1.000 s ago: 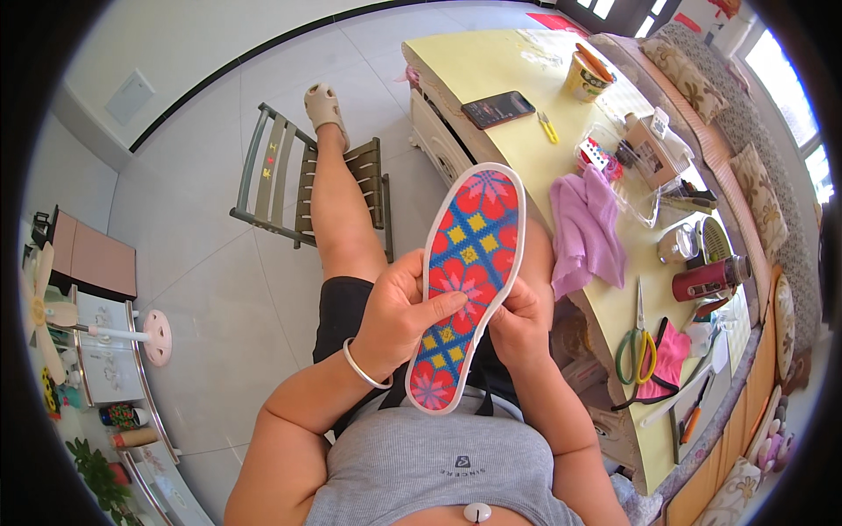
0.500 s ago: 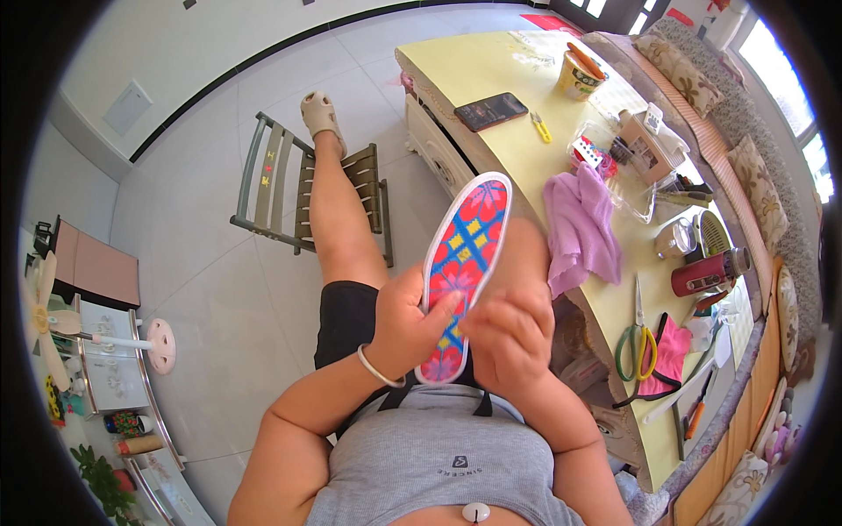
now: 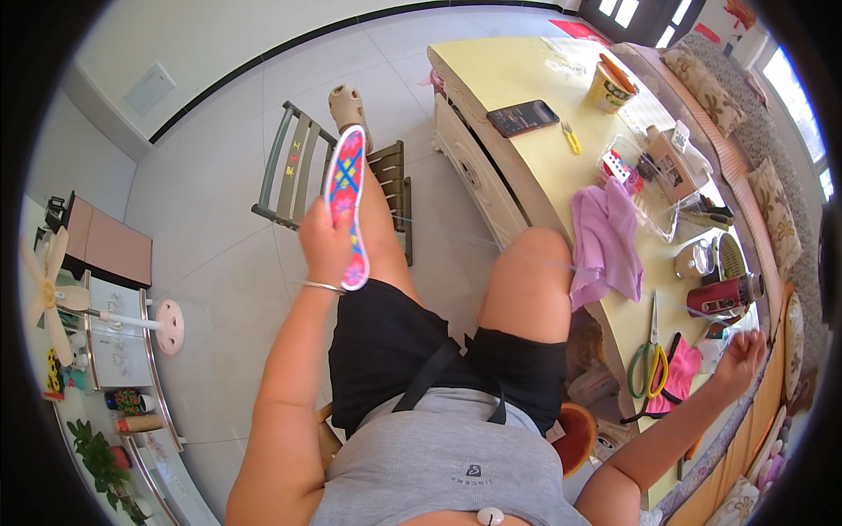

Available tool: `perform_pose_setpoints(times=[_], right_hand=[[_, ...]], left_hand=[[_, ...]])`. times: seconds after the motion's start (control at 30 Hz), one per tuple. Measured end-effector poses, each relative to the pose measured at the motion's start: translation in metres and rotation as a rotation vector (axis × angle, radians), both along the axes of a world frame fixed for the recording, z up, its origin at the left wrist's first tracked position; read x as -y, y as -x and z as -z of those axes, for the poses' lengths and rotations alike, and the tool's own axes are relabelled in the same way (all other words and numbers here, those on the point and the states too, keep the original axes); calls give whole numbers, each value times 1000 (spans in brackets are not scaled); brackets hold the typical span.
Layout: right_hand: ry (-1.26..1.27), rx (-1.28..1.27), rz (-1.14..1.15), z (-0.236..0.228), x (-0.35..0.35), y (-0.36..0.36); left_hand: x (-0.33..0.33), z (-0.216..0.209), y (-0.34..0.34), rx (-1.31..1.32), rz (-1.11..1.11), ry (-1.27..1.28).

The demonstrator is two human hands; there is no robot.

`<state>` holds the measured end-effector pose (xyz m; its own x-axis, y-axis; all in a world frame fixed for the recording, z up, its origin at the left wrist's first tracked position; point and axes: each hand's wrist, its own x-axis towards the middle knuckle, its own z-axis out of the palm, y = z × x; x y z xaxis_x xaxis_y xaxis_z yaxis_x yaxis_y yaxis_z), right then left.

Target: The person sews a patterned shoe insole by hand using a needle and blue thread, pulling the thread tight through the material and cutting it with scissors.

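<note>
**Stretched wide, with plenty to snag on**

A faint pale strand [image 3: 550, 263] — thread, I judge — runs from near my left hand [image 3: 324, 247] across my right knee [image 3: 531, 252] toward my right hand [image 3: 744, 358]. On the way it passes the lilac cloth [image 3: 607, 241] and the red bottle [image 3: 717, 296], so any slack could catch there; the scissors [image 3: 654, 317], left of my right hand, could foul it too. A hard tug might snap it or twist the patterned insole [image 3: 346, 193], held on one side only.

My left arm reaches forward, that hand wrapped round the insole's nearer half, the far end jutting past my knuckles. My right arm stretches out sideways over the table [image 3: 509, 74] — fingers curled, but I cannot tell whether they pinch anything.
</note>
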<state>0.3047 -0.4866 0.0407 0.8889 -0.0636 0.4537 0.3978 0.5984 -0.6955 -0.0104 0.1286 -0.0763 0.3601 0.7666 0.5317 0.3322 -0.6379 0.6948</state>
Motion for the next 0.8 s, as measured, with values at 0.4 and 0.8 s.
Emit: perform_pose_setpoints(times=[0.4, 0.8], right_hand=[[951, 615, -65, 22, -331, 191], [935, 752, -3, 30, -342, 192]], left_hand=[[143, -85, -17, 322, 645, 789], [152, -84, -16, 349, 697, 753]])
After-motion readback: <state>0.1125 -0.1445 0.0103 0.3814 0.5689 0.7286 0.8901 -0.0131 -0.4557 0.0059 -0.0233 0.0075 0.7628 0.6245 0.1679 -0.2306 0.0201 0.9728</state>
